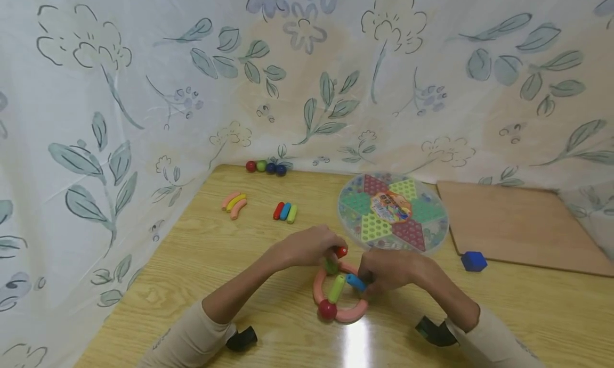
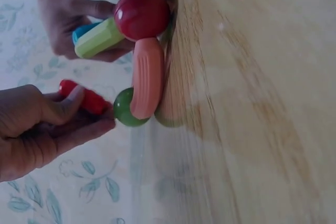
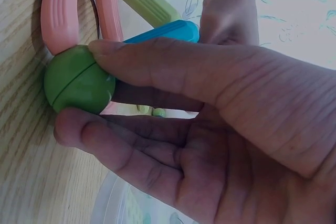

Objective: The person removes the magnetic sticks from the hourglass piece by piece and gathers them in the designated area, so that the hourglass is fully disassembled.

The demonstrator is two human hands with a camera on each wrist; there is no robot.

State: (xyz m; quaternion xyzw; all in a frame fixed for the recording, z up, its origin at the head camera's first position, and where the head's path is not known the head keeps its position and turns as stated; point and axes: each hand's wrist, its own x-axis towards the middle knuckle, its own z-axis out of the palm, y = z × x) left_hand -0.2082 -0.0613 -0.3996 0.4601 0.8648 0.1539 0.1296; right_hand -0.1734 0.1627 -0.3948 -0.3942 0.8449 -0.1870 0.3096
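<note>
Left hand (image 1: 309, 245): near the centre of the head frame, thumb and fingers drawn together in a pinch on the red rod.
Red rod (image 2: 93, 101): the head view gives little beyond its end; the left wrist view bares its length, slanting from upper left to lower right, low end towards a green ball (image 2: 125, 109) (whether they touch, I cannot tell).
Pink ring (image 1: 352, 313): lower centre of the head frame, curved pieces set in a round.
Red ball (image 1: 328, 309): at the ring's lower left.
Light green rod (image 1: 337, 289): long axis climbing from the red ball, leaning slightly right; the left wrist view shows it tilted up.
Blue rod (image 1: 355, 282): sloping from upper left to lower right, low end by the right hand.
Right hand (image 1: 390, 269): right of centre, hiding from the head view a second green ball (image 3: 79, 80); the right wrist view shows that ball at left, gripped between thumb and fingertips, its seam diagonal.
</note>
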